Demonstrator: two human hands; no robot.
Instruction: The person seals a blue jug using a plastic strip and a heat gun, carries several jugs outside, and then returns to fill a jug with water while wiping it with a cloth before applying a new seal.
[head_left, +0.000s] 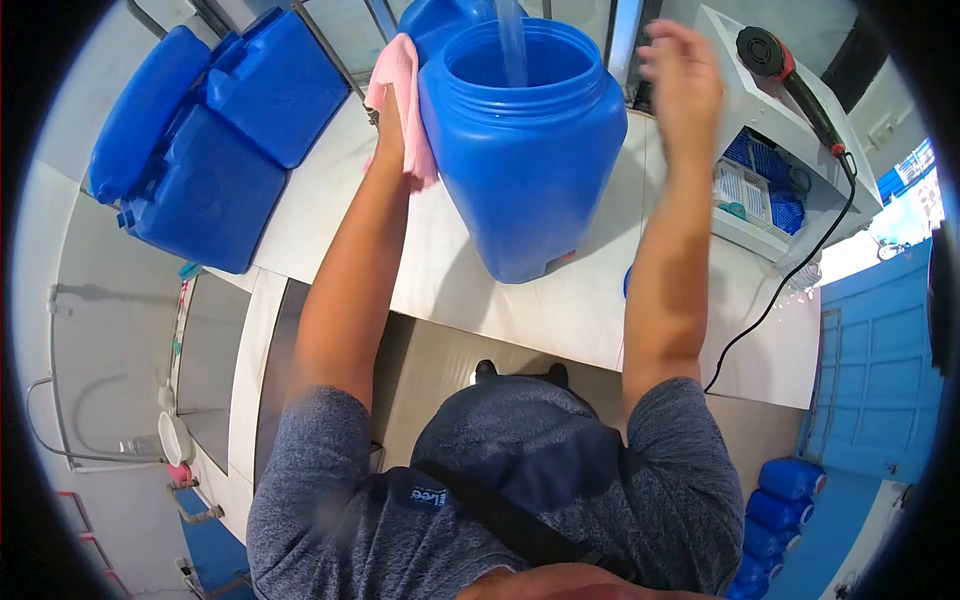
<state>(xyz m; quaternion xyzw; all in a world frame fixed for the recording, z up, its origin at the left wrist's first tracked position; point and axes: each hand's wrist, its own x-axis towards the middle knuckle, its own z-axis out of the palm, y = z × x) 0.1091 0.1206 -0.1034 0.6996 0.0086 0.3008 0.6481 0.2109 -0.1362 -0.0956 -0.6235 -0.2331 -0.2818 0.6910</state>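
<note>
A large blue container [520, 170] with a wide open mouth stands upright on the light tiled counter [450, 290]. A clear stream of water [511, 45] falls into its mouth from above. At the container's left side, my left hand [388, 125] has a pink cloth [398, 75] draped over it, touching or very near the wall; the cloth hides most of the fingers. To the right of the container, my right hand [685, 75] is raised, holding nothing, with its fingers apart and slightly blurred. Part of another blue container [435, 25] shows behind the first.
Blue jugs [205, 160] lie on the counter at the left. A black heat gun [795, 80] rests on a white shelf unit [725, 95] at the right, its cord hanging across the counter. Blue containers [780, 515] are stacked at the lower right.
</note>
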